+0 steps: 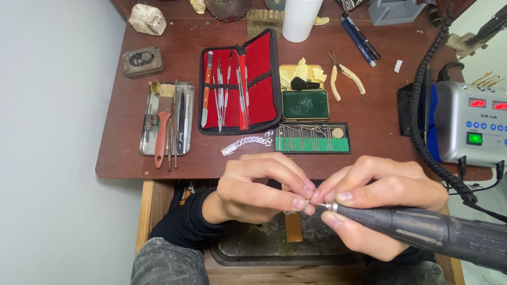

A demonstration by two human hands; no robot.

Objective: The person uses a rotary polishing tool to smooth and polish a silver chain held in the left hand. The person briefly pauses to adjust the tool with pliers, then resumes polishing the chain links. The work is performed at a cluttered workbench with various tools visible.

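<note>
My right hand (385,203) grips a dark grey rotary handpiece (422,229) that runs off to the lower right. Its thin metal bit (317,203) points left. My left hand (259,187) pinches the tip of that bit between thumb and fingers. Both hands hover below the front edge of the brown workbench (121,158), over a dark tray (253,248). A silver chain piece (245,142) lies on the bench just above my left hand.
An open red-lined case of metal tools (240,84), a steel tray with brushes and files (168,119), a green bur holder (312,139), a green tin (304,104), pliers (346,76) and a grey control unit (470,124) with a coiled black cable (428,142).
</note>
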